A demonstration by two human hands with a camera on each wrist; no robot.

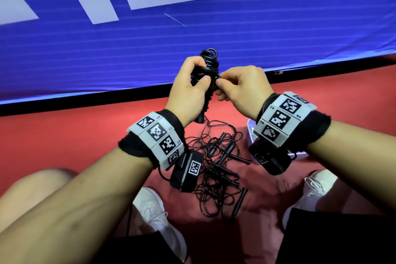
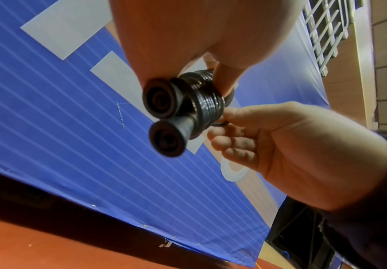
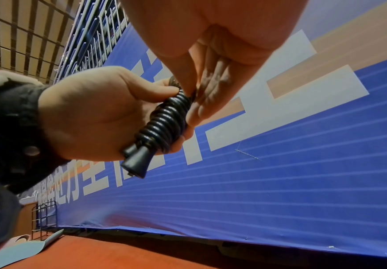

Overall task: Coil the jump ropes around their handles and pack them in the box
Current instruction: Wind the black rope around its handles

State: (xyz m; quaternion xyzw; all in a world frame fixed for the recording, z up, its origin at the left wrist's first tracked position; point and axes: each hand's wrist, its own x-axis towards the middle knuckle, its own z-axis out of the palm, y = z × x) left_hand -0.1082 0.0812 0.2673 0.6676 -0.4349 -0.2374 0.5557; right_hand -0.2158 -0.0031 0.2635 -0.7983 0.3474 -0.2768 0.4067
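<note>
A black jump rope is wound in tight turns around its two paired handles and held upright above the red floor. My left hand grips this bundle around the middle, thumb across the front. My right hand pinches the rope at the bundle's right side. The left wrist view shows the two flared handle ends and the coil from below, with the right hand's fingertips on the rope. In the right wrist view the coiled bundle lies in the left hand.
A tangle of several loose black jump ropes lies on the red floor between my white shoes. A pale box sits at the right, mostly hidden under my right wrist. A blue banner stands close in front.
</note>
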